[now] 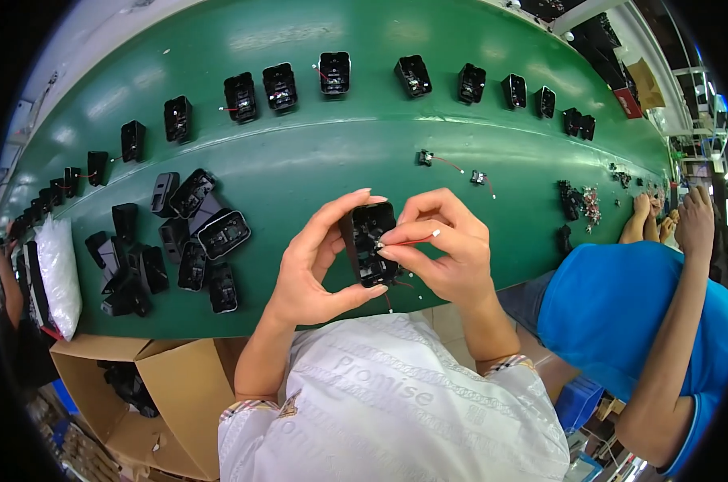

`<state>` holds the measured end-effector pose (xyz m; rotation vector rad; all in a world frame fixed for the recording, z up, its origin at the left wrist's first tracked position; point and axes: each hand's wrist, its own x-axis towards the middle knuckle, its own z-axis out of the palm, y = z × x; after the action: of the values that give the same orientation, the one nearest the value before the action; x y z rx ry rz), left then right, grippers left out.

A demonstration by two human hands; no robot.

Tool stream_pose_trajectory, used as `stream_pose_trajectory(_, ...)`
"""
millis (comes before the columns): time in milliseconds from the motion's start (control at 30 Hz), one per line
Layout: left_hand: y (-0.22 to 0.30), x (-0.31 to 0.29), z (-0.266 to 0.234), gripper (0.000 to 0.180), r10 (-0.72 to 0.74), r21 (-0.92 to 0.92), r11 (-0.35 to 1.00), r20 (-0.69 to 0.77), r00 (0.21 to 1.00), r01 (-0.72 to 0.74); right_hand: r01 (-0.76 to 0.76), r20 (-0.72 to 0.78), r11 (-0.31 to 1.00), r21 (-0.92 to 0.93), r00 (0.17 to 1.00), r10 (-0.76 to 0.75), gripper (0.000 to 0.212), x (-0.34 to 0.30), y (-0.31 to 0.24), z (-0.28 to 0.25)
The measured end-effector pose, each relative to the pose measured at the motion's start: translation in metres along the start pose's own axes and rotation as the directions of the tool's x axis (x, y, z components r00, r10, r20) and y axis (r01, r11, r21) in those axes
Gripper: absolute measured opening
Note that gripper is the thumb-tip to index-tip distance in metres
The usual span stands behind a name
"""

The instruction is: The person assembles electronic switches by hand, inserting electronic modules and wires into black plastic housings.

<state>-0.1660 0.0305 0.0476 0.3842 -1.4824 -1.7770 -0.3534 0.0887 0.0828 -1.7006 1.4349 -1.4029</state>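
Observation:
My left hand [309, 265] is wrapped round a black plastic housing [370, 221], an open box with its hollow side facing up. Thumb and fingers grip it at its two ends. My right hand [452, 249] pinches a small part with a red wire [416, 240] at the housing's opening; the fingertips hide most of that part. A white plug [436, 233] ends the wire. More thin red wire and small white bits show below the housing, by its lower end. Beyond my hands, two small black parts with wires, one nearer [479, 177] and one farther [425, 157], lie on the green table.
Several black housings [334, 74] stand in a curved row along the table's far side. A pile of housings [192, 229] lies to my left, near a white plastic bag [57, 273]. Below is an open cardboard box [179, 402]. A co-worker in blue [637, 313] sits at right beside small parts [590, 207].

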Motion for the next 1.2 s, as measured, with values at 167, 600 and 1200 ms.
stream_pose_trajectory(167,-0.003,-0.005,-0.005,0.09,0.021,-0.019,1.0,0.016,1.0,-0.021,0.154,0.125,0.972,-0.179,0.983,-0.132,0.017,0.003,-0.007,-0.007)
stream_pose_trajectory(600,0.007,0.0,-0.003,0.093,-0.019,0.142,0.99,0.099,0.995,0.005,0.146,0.211,0.961,-0.236,0.973,-0.096,0.018,-0.002,-0.028,-0.01)
stream_pose_trajectory(1200,0.024,0.015,0.037,0.075,0.274,0.795,0.594,-0.055,0.96,-0.124,-0.385,0.257,0.592,0.708,0.921,0.292,0.052,-0.03,0.03,-0.003)
